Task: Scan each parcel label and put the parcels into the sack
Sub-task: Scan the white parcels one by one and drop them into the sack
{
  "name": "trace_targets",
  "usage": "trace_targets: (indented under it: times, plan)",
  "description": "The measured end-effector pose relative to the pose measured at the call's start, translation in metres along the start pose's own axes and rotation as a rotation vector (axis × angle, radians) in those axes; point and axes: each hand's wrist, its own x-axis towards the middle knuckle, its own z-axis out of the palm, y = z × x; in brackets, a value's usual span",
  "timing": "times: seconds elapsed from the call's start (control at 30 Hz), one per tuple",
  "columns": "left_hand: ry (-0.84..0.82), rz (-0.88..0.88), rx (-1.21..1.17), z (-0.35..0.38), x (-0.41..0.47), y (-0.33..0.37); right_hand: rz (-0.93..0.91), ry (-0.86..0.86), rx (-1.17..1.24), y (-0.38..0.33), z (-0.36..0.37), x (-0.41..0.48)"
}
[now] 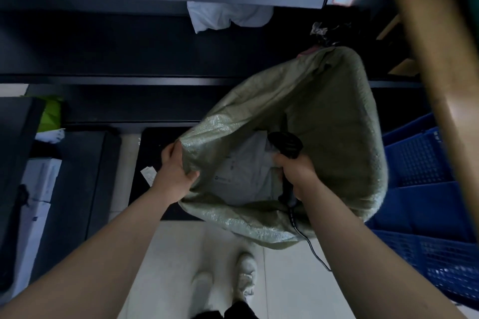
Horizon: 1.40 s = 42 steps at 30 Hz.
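Observation:
A green woven sack (318,116) stands open on the floor in front of me. My left hand (175,171) grips its left rim and holds the mouth open. My right hand (295,171) reaches into the mouth, shut on a black handheld scanner (286,146) whose cable trails down over the sack's near edge. It also seems to pinch the corner of a grey parcel (243,176) that lies inside the sack; how far the hand grips the parcel I cannot tell.
Dark shelving (129,41) runs across the back, with a white bag (228,17) on one shelf. Blue plastic crates (425,189) stand at the right under a wooden table leg (445,80). White boxes (39,189) sit at the left. My shoes (225,282) are on the tiled floor.

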Motion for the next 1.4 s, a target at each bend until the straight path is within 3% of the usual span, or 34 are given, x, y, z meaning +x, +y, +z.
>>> trace_targets:
  times: [0.23, 0.47, 0.67, 0.97, 1.4]
  plan:
    - [-0.094, 0.035, 0.177, -0.04, -0.053, 0.038, -0.173, -0.02, -0.021, -0.028, -0.045, -0.122]
    - [-0.125, 0.515, 0.5, -0.072, -0.15, 0.128, -0.28, 0.087, -0.184, -0.029, -0.125, -0.262]
    - [-0.067, 0.83, 0.749, -0.058, -0.227, 0.228, -0.311, 0.235, -0.33, -0.025, -0.214, -0.348]
    - [-0.023, 1.181, 0.792, 0.055, -0.318, 0.376, -0.312, 0.463, -0.152, 0.014, -0.394, -0.4]
    - [-0.019, 1.197, 0.692, 0.265, -0.402, 0.568, -0.342, 0.527, -0.143, 0.037, -0.687, -0.374]
